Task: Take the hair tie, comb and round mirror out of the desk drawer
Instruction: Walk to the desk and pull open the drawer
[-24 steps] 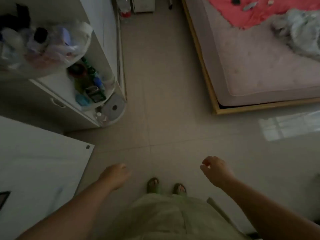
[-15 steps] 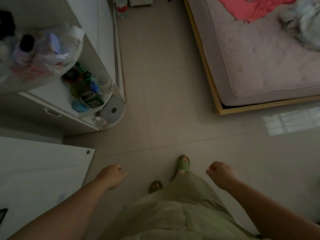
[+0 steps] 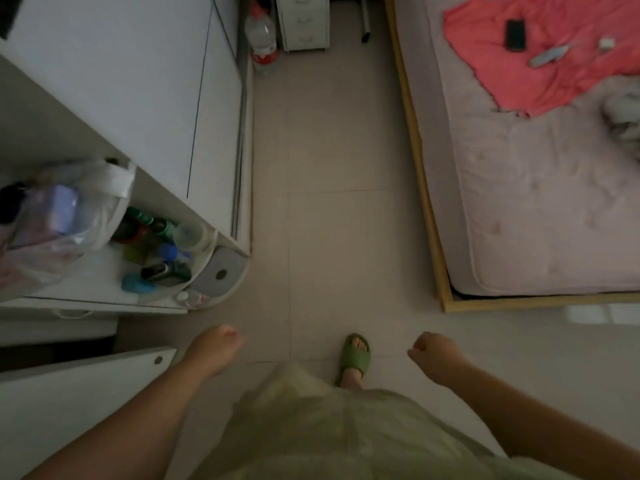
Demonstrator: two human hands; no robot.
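I stand on a tiled floor and look down. My left hand (image 3: 216, 349) hangs low at the left with its fingers curled in and nothing in it. My right hand (image 3: 434, 355) is held at the right as a loose fist, also with nothing in it. A white desk corner (image 3: 79, 386) shows at the lower left. A small white drawer unit (image 3: 304, 20) stands at the far end of the floor. No hair tie, comb or round mirror can be made out, and no drawer is seen open.
A white wardrobe (image 3: 138, 91) with rounded shelves of bottles (image 3: 162, 251) and a plastic bag (image 3: 59, 223) fills the left. A bed (image 3: 540, 188) with a wooden frame and red sheet lies right. A water bottle (image 3: 261, 36) stands far ahead. My green slipper (image 3: 355, 356) is on the floor.
I have stepped forward along the floor between wardrobe and bed, and my view has tilted up. Both hands stay curled in about the same place.
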